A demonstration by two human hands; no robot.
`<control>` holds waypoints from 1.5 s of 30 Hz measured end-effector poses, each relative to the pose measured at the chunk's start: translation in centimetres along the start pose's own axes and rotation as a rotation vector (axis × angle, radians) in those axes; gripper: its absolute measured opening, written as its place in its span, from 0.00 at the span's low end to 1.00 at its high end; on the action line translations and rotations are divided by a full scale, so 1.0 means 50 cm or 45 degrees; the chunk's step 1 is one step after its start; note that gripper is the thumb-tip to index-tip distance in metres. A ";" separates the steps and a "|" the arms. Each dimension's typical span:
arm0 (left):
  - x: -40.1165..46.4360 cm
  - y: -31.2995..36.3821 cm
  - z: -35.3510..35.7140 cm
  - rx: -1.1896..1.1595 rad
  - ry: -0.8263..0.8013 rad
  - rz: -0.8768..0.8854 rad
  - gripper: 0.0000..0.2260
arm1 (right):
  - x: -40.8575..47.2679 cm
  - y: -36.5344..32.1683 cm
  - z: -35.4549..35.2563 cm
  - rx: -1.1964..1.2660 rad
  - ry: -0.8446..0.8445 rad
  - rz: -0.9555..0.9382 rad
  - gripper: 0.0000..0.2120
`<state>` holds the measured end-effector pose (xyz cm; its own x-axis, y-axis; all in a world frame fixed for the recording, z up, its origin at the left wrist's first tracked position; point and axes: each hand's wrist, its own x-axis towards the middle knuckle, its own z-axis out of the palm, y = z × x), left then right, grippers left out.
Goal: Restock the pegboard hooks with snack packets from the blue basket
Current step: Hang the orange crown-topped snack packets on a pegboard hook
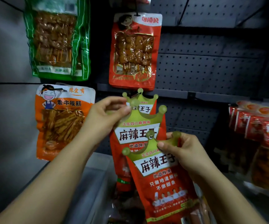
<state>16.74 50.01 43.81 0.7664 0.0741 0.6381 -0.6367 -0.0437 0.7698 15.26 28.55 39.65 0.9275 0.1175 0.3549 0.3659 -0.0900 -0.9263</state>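
Pinching middle packet's crown [148,117], left hand [108,113], right hand [184,151] gripping front packet [164,180]

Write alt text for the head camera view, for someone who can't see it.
Two hands hang red crown-topped snack packets on a dark pegboard: the left hand grips one packet's crown, the right hand pinches another's.

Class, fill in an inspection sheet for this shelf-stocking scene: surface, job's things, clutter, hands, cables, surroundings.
Surface: dark pegboard with hooks.
Job's things: crown-topped red packets; middle packet at the hook, front packet held lower.
Clutter: nothing seen.
Hands: left hand pinches the middle packet's crown; right hand has its grip on the front packet's crown.
Cables: black cable crossing the grey wall.
Surroundings: green packet, orange packet, skewer packet, red packets at right.
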 end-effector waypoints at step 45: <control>0.188 -0.125 0.012 0.184 0.070 -0.066 0.07 | 0.178 0.076 0.054 0.223 0.379 0.107 0.10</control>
<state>27.97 50.38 44.98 0.7898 0.1339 0.5986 -0.5744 -0.1807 0.7984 24.71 31.94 38.94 0.9450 -0.1790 0.2738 0.2924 0.0872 -0.9523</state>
